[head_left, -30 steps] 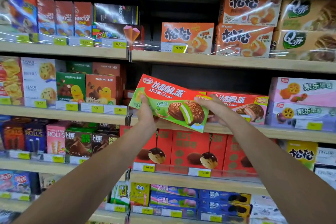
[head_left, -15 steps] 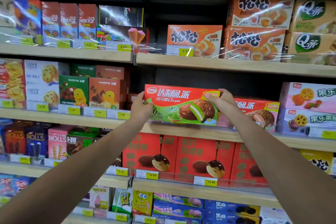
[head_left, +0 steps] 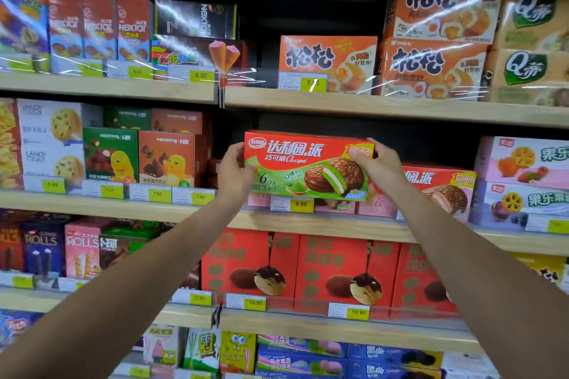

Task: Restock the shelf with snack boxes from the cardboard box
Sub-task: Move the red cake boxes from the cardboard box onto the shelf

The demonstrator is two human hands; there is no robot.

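A red and green chocolate-pie snack box stands level on the middle shelf, resting on top of pink boxes of the same brand. My left hand grips its left end and my right hand grips its upper right corner. A red and pink box of the same brand sits just to its right. The cardboard box is out of view.
Green and brown chick-print boxes stand left of the gap. Pink fruit-cake boxes are stacked at the right. Orange boxes fill the shelf above, red boxes the shelf below. Yellow price tags line the shelf edges.
Both hands carried the tilted box up and forward, levelled it and set it on the pink boxes on the middle shelf. The camera moved closer.
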